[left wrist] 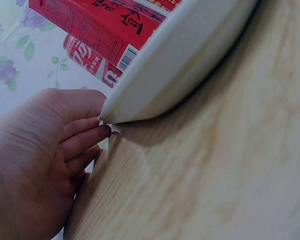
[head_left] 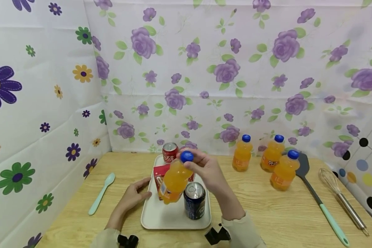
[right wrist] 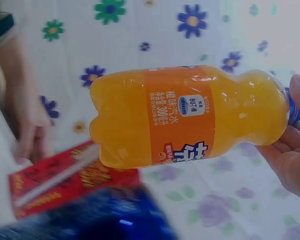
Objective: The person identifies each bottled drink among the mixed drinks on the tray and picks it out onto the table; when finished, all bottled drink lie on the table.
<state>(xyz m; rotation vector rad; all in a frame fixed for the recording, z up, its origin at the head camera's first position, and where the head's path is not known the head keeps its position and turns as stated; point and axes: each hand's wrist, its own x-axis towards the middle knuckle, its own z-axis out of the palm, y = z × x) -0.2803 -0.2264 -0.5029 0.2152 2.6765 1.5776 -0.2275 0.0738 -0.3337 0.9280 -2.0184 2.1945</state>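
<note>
My right hand [head_left: 210, 172] grips an orange soda bottle [head_left: 174, 181] near its blue cap. The bottle hangs tilted over the cream tray [head_left: 164, 220], its base toward the lower left. At the tray's left side, my left hand [head_left: 131, 198] pinches the rim between thumb and fingers, as the left wrist view shows. On the tray stand a red cola can [head_left: 169, 153] at the back, a red carton [head_left: 159, 172] partly hidden behind the bottle, and a dark blue can [head_left: 194, 203] at the front right. In the right wrist view the bottle's orange label [right wrist: 180, 115] faces the camera.
Three more orange soda bottles [head_left: 242, 155] stand at the back right. Beside them lie a spatula [head_left: 320, 203] with a mint handle and a whisk [head_left: 344, 199]. A mint spoon [head_left: 102, 194] lies left of the tray. Flowered cloth [head_left: 189, 75] hangs behind the wooden table.
</note>
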